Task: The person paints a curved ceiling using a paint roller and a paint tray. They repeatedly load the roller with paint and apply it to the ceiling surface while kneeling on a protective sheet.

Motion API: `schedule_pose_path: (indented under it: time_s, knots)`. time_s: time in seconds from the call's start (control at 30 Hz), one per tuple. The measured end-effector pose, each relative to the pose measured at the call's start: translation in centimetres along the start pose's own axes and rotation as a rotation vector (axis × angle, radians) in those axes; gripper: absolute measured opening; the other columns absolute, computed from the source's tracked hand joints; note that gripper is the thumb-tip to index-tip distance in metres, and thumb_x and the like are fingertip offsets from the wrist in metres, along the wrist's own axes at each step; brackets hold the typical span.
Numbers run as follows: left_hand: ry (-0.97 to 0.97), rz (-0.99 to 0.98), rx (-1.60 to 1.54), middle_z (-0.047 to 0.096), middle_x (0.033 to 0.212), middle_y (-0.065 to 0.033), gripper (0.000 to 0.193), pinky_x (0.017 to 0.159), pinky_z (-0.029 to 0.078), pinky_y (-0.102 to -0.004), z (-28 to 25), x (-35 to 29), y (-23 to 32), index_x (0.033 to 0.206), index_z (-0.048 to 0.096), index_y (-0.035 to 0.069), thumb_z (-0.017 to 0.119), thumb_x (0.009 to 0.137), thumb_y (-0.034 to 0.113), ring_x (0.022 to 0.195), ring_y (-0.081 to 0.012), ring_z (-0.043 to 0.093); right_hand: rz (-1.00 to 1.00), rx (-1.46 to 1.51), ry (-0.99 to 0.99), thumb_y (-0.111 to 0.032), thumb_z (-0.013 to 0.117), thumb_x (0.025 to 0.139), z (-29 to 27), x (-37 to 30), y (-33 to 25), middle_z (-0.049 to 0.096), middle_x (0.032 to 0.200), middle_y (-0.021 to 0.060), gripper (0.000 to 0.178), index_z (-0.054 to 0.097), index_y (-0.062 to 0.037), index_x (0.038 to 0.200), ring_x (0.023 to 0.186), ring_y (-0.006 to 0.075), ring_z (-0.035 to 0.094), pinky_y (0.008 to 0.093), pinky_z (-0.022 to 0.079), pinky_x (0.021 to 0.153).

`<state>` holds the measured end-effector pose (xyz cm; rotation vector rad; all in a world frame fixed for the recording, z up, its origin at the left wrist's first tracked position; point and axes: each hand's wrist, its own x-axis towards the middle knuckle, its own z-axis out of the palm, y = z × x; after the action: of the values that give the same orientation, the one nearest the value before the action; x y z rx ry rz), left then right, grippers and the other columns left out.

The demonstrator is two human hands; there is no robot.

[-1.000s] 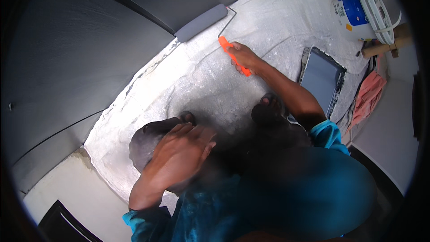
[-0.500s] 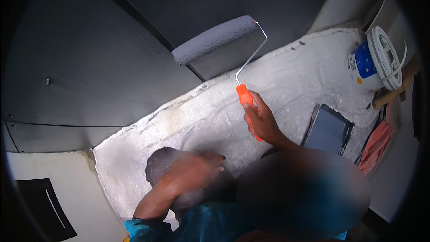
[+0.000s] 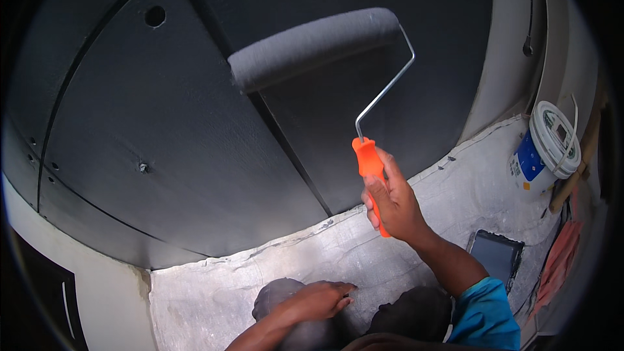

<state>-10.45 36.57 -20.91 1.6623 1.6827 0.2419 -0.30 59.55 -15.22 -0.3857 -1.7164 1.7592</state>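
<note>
My right hand is closed around the orange handle of a paint roller, the thumb lying along the grip. Its long grey sleeve, slightly blurred, is up in front of the dark grey panelled wall, across a vertical groove. Whether the sleeve touches the surface I cannot tell. My left hand lies over my bent knee with its fingers loosely stretched, holding nothing. Down to the right, a black paint tray with grey paint in it sits on the pale drop cloth.
A white and blue lidded bucket stands at the right on the cloth's edge. Beside it lie a wooden piece and a crumpled pink cloth. Round holes and a small metal fitting mark the wall.
My view has tilted up, showing more wall. The roller has risen higher up the wall in my right hand. My left hand, blurred before, now rests still on the knee.
</note>
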Motion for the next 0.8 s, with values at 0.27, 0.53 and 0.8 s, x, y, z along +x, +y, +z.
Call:
schedule_pose_path:
  time_s: [0.27, 0.53, 0.8]
  knots:
    - [-0.022, -0.045, 0.008, 0.073, 0.117, -0.0236, 0.041, 0.096, 0.053, -0.0528, -0.3, 0.7, -0.5, 0.138, 0.060, 0.004, 0.053, 0.108, 0.032, 0.111, -0.0463, 0.066, -0.245, -0.038, 0.040, -0.044, 0.050, 0.112, 1.3, 8.0, -9.7, 0.053, 0.071, -0.0007, 0.056, 0.040, -0.0102, 0.156, 0.048, 0.0047, 0.050, 0.0237, 0.046, 0.045]
    - [0.010, -0.003, -0.027, 0.073, 0.113, -0.0254, 0.040, 0.094, 0.053, -0.0533, 0.2, 0.3, -1.0, 0.137, 0.060, 0.005, 0.054, 0.108, 0.032, 0.110, -0.0466, 0.067, -0.125, -0.028, -0.005, -0.038, 0.049, 0.113, 0.3, 4.4, -6.6, 0.052, 0.071, -0.0001, 0.054, 0.037, -0.0086, 0.156, 0.045, 0.0045, 0.049, 0.0223, 0.046, 0.042]
    - [0.024, 0.014, -0.034, 0.073, 0.114, -0.0245, 0.039, 0.095, 0.053, -0.0527, 0.9, 1.1, -1.9, 0.135, 0.062, 0.004, 0.055, 0.108, 0.031, 0.110, -0.0458, 0.067, -0.259, -0.026, 0.036, -0.040, 0.050, 0.113, 2.2, 7.5, -10.4, 0.052, 0.071, -0.0003, 0.053, 0.038, -0.0102, 0.155, 0.045, 0.0047, 0.049, 0.0217, 0.045, 0.041]
